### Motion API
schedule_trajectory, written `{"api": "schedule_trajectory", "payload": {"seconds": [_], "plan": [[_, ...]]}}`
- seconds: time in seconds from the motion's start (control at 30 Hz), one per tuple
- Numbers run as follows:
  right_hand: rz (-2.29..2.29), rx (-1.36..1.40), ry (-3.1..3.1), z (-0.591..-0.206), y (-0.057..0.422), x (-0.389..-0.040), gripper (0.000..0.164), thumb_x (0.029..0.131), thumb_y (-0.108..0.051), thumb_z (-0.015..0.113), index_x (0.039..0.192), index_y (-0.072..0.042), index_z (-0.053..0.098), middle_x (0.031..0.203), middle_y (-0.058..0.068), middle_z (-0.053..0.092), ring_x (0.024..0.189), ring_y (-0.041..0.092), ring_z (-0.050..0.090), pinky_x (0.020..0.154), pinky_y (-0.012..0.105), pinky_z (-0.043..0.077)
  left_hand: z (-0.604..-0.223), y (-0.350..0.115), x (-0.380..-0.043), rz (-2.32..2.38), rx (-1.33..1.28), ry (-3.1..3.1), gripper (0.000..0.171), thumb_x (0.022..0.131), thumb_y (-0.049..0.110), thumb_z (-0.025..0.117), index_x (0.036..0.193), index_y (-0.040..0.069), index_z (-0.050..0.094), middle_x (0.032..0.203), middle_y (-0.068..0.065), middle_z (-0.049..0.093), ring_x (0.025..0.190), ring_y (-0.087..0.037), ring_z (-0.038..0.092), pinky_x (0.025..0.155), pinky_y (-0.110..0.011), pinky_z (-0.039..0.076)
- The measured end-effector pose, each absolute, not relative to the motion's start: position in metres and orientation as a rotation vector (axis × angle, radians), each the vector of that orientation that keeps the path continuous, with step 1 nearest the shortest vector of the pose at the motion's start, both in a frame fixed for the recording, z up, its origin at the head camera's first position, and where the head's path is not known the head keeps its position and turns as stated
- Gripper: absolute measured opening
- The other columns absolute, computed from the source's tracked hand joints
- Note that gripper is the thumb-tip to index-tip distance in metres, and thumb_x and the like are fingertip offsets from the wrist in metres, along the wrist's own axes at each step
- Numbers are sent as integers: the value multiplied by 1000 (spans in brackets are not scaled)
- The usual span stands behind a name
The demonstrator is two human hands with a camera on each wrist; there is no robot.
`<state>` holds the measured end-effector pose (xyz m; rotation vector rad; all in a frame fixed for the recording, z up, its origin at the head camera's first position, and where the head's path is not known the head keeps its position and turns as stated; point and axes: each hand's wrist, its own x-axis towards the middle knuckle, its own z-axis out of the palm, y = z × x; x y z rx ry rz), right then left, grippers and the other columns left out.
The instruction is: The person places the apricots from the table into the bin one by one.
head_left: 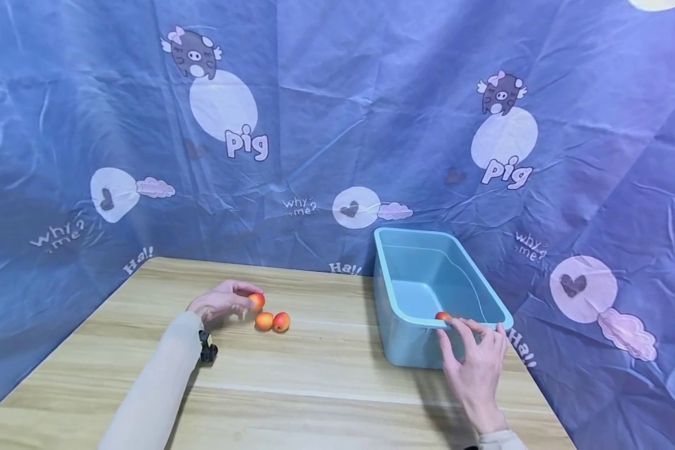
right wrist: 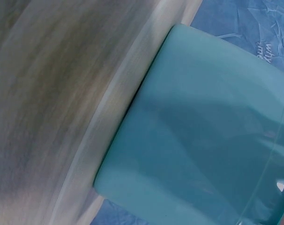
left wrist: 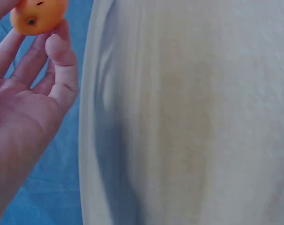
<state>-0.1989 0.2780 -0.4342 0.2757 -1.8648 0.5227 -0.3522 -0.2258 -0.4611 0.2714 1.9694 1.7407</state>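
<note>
My left hand (head_left: 225, 301) pinches a small orange-red fruit (head_left: 256, 302), perhaps an apricot, above the left part of the table. In the left wrist view, dark spots mark this fruit (left wrist: 36, 18) between my fingers and thumb. Just to its right, two similar fruits (head_left: 281, 322) lie side by side on the wood. My right hand (head_left: 477, 369) grips the near rim of a light blue plastic bin (head_left: 394, 325), thumb against the outer wall. Part of another orange-red fruit (head_left: 442, 315) shows behind that rim, by the fingertips; whether they touch it I cannot tell.
The bin stands upright at the right of the wooden table (head_left: 292, 400). Close behind the table hangs a blue printed cloth (head_left: 315, 125), which also runs along both sides. In the right wrist view the bin's outer wall (right wrist: 179, 126) fills much of the frame.
</note>
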Motion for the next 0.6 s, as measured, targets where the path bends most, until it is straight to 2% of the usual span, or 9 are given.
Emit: {"api": "schedule_trajectory", "payload": {"seconds": [0.1, 0.23, 0.33, 0.6], "plan": [[521, 276, -1871, -432, 278, -198, 47, 94, -48, 58, 102, -4, 71, 102, 23, 59, 91, 42, 44, 111, 66, 18, -454, -223, -350, 1738, 301, 2002, 65, 83, 7, 74, 141, -1, 48, 129, -15, 64, 97, -20, 65, 81, -34, 54], [522, 272, -1868, -431, 278, -198, 47, 94, -48, 58, 101, -3, 71, 101, 24, 59, 91, 42, 43, 111, 66, 18, -445, -219, -351, 1696, 422, 2099, 62, 83, 9, 75, 138, -4, 50, 123, -9, 68, 109, -19, 63, 96, -37, 47], [520, 264, -1861, -431, 278, -199, 47, 94, -48, 59, 101, -3, 71, 101, 24, 59, 90, 42, 44, 111, 66, 18, -439, -216, -355, 1682, 512, 2110, 61, 84, 9, 74, 138, -6, 50, 123, -8, 69, 111, -17, 62, 99, -36, 44], [515, 267, -1842, -432, 275, -200, 43, 93, -46, 61, 102, -6, 72, 101, 23, 61, 89, 41, 44, 109, 68, 20, -428, -203, -358, 1686, 624, 2103, 53, 85, 10, 73, 133, -5, 55, 121, -9, 69, 108, -14, 64, 97, -35, 49]]}}
